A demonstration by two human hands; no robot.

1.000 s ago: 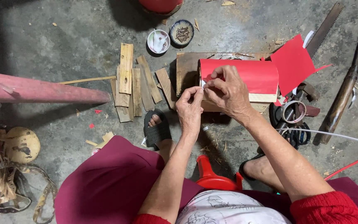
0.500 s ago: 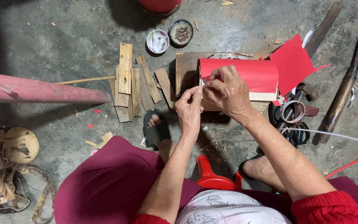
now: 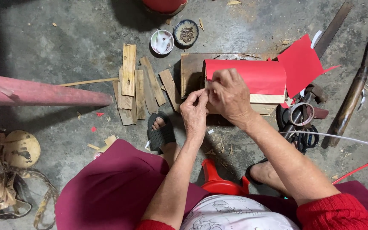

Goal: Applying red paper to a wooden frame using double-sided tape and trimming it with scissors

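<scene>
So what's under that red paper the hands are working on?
The red paper wraps a pale wooden block, which sits on a dark board. Both hands hide the block's left end.

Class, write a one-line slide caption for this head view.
Left hand and right hand pinch the edge of a red paper-covered wooden block.

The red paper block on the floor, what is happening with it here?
A person sits low over a concrete floor and works with both bare hands at the left end of a wooden block wrapped in red paper. The left hand and the right hand pinch together at the paper's edge, close to each other. A loose red sheet lies to the block's right, thin wooden slats to its left, two small bowls behind, and scissors with a tape roll nearby.
</scene>
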